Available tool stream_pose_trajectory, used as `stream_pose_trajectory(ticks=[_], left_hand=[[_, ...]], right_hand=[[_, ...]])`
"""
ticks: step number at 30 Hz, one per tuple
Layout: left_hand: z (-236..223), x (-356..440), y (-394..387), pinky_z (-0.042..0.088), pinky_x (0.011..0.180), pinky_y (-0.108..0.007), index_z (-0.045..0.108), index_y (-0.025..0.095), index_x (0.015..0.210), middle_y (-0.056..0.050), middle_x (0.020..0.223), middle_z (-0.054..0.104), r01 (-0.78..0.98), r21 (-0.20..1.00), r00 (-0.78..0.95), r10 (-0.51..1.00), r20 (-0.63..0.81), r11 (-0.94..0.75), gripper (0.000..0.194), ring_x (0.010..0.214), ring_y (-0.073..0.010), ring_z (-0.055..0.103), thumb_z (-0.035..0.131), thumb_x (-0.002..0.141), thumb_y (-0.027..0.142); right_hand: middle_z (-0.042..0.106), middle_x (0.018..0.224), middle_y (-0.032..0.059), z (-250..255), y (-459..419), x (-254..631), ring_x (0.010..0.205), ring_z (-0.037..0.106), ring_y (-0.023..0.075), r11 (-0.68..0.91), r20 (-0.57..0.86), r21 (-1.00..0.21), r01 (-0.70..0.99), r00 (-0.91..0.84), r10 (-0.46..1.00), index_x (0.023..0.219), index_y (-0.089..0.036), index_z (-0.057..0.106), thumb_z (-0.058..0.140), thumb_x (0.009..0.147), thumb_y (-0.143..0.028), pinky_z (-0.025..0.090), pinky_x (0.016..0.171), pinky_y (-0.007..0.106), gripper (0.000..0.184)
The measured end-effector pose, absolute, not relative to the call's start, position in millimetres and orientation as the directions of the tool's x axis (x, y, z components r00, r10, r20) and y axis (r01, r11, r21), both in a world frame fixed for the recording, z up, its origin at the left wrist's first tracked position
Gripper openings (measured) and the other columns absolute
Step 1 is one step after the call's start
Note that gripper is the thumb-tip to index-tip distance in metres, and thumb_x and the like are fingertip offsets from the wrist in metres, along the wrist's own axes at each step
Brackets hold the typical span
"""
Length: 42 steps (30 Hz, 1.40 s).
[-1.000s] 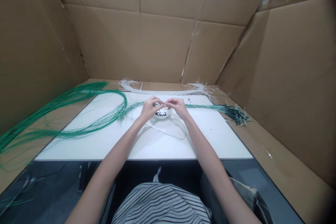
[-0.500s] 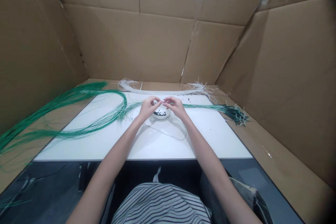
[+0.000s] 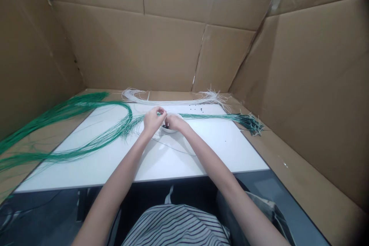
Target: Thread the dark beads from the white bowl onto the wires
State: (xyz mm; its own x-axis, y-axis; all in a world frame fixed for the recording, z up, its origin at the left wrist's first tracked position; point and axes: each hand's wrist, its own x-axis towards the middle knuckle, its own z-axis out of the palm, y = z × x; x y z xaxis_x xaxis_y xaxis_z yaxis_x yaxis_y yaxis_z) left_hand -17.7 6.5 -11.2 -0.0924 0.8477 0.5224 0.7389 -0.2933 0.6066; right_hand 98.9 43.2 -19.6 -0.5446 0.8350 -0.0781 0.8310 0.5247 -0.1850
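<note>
Head view, left hand: the left hand (image 3: 155, 120) is at the left edge of the bowl, slightly above it, fingers curled and thumb and forefinger drawn close together; whether a thin strand is pinched between them is too small to tell.
Right hand: the right hand (image 3: 174, 121) dips over the bowl, fingers bunched and pointing down into it among the contents; the tips are partly hidden, so whether they have hold of a piece cannot be told.
Bowl: the white bowl (image 3: 170, 130) lies directly under the right hand, its near rim showing and much of its inside covered.
Black pieces: small black pieces (image 3: 165, 126) lie inside the bowl, beside the right fingertips.
Thin strand: a single thin strand (image 3: 174, 149) curves across the near side of the bowl.
Loose specks: a few black specks (image 3: 201, 110) are scattered beyond the bowl and to its right.
Green strands: a large looped bundle of green strands (image 3: 77, 152) spreads left of the bowl; a narrower green bundle (image 3: 206, 116) runs behind it and out to the right, ending in darker tips.
White strands: a bundle of white strands (image 3: 173, 103) stretches beyond the bowl.
Board: a white board (image 3: 225, 157) lies under the bowl.
Cardboard: a cardboard wall (image 3: 123, 46) stands behind the bowl.
</note>
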Motion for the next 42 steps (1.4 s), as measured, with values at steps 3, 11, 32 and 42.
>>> stream_pose_trajectory(ticks=[3,11,32,42], left_hand=[[-9,-18,5,0.039,0.065,-0.023,0.063,0.021,0.074,0.001,0.08,0.065,0.738,0.605,-0.082,0.85,0.52,-0.298,0.015,0.073,-0.0145,0.057,0.05,0.07,0.028],[-12,-21,8,0.04,0.065,-0.024,0.064,0.02,0.073,-0.001,0.081,0.066,0.711,0.638,-0.116,0.846,0.521,-0.296,0.016,0.075,-0.0159,0.058,0.053,0.069,0.029],[-21,-16,14,0.04,0.064,-0.023,0.058,0.018,0.078,-0.002,0.082,0.059,0.598,0.591,0.111,0.787,0.607,-0.541,0.014,0.071,-0.0129,0.052,0.047,0.079,0.027],[-22,-14,13,0.04,0.061,-0.023,0.057,0.018,0.076,-0.001,0.079,0.058,0.605,0.575,0.103,0.77,0.629,-0.551,0.013,0.063,-0.0109,0.05,0.048,0.079,0.028]], right_hand=[[0.067,0.077,0.0083,-21,42,100,0.071,0.061,0.0191,0.513,-0.077,-0.186,0.838,-0.533,0.843,0.073,-0.013,0.067,0.053,0.065,-0.01,0.04,0.06,0.021,0.016],[0.068,0.071,0.0062,-15,39,114,0.068,0.06,0.015,0.531,0.043,-0.279,0.8,-0.542,0.839,0.068,-0.014,0.067,0.052,0.062,-0.003,0.039,0.06,0.019,0.019],[0.062,0.062,0.0004,-23,32,140,0.058,0.057,0.012,0.323,0.329,-0.944,-0.066,-0.175,0.928,0.069,-0.016,0.061,0.066,0.059,-0.028,0.048,0.064,0.027,0.016],[0.065,0.066,0.0021,-25,30,141,0.062,0.059,0.0118,0.221,0.255,-0.956,-0.194,-0.175,0.951,0.073,-0.015,0.065,0.071,0.054,-0.034,0.048,0.069,0.028,0.027]])
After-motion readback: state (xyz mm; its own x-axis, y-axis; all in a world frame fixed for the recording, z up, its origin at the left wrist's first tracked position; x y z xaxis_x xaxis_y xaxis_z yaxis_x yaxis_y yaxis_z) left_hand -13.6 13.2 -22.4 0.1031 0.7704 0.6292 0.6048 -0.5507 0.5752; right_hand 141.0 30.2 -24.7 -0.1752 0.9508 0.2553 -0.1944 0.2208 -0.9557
